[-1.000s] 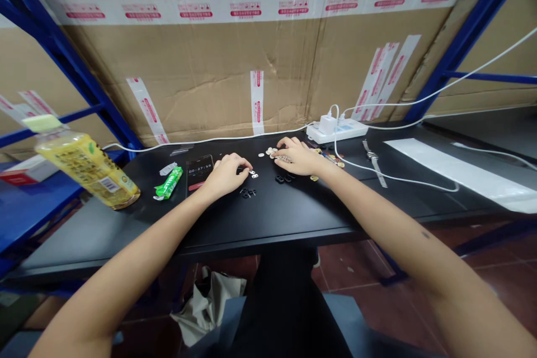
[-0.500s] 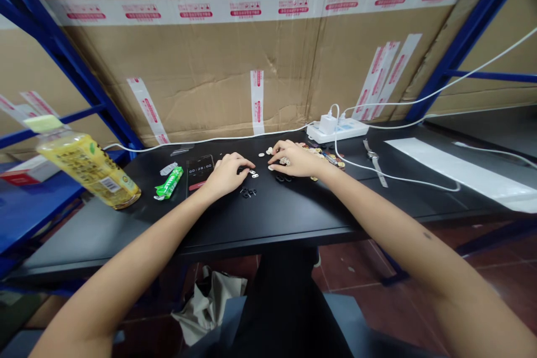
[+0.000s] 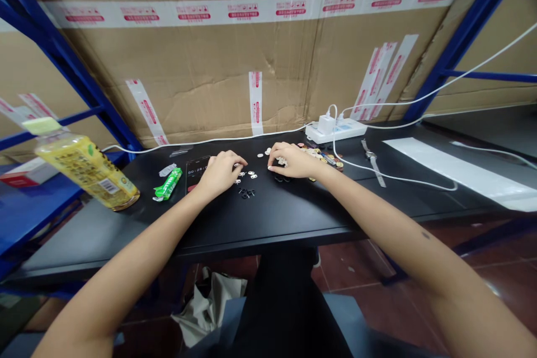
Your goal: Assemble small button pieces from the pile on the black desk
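My left hand (image 3: pixel 223 172) rests low over the tabletop beside a phone (image 3: pixel 193 172), partly covering it. Its thumb and forefinger are drawn together; anything between them is too small to make out. Just beyond those fingertips lie several small white pieces with dark holes (image 3: pixel 251 174), and nearer me some small black pieces with thin pins (image 3: pixel 246 193). My right hand (image 3: pixel 296 161) is curled over a cluster of pale small pieces (image 3: pixel 282 161), thumb and forefinger closed in a pinch; what they grip is unclear. Black pieces (image 3: pixel 282 179) show under its palm.
Colourful small pieces (image 3: pixel 331 158) are heaped behind my right wrist. A white power strip (image 3: pixel 335 131) with cables, a wristwatch (image 3: pixel 373 162) and a white sheet (image 3: pixel 465 173) lie rightward. Leftward are a green wrapper (image 3: pixel 168 183) and a tilted yellow drink bottle (image 3: pixel 86 165). Cardboard (image 3: pixel 210 56) stands behind.
My left hand has shifted slightly left, uncovering more white pieces and covering more of the phone. My right hand's thumb and forefinger have drawn closer together near the pale pieces.
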Available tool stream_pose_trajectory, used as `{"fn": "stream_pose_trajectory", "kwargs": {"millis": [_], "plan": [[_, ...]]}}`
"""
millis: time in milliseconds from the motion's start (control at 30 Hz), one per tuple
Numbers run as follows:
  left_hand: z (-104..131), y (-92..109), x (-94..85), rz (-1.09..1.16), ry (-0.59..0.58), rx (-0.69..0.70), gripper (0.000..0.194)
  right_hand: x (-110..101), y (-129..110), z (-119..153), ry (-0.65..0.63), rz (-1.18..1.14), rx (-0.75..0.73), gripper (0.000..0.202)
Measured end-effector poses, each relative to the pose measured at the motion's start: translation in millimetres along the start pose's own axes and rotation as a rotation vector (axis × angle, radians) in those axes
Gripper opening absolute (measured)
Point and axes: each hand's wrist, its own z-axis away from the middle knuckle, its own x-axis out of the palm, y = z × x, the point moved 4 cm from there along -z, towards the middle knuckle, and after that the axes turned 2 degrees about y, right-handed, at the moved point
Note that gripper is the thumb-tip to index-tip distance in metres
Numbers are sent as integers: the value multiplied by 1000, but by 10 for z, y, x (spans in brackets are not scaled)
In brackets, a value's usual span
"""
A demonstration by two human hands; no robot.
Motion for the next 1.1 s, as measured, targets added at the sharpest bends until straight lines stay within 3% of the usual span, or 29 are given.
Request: {"fn": "stream_pose_trajectory", "kwargs": {"millis": [100,233,367,600,933,1100], "plan": [[-21,-83,-57,-82,14,-17,27,-25,-11,0,30,-22,5,11],[-35,-142,-51,-99,-53,7,23,-43,-20,7,24,-12,13,11],[-37,-132,6,-108,-108,54,22,-29,-12,8,-9,1,15,12],[-65,-154,52,-136,-97,78,21,-14,24,12,-27,78,41,15],[-39,-33,-7,-347,-177,142,22,-50,-20,15,-15,115,46,16],[-51,-108,27,-262,-196,119,16,-57,-39,14,-9,114,49,18]]}}
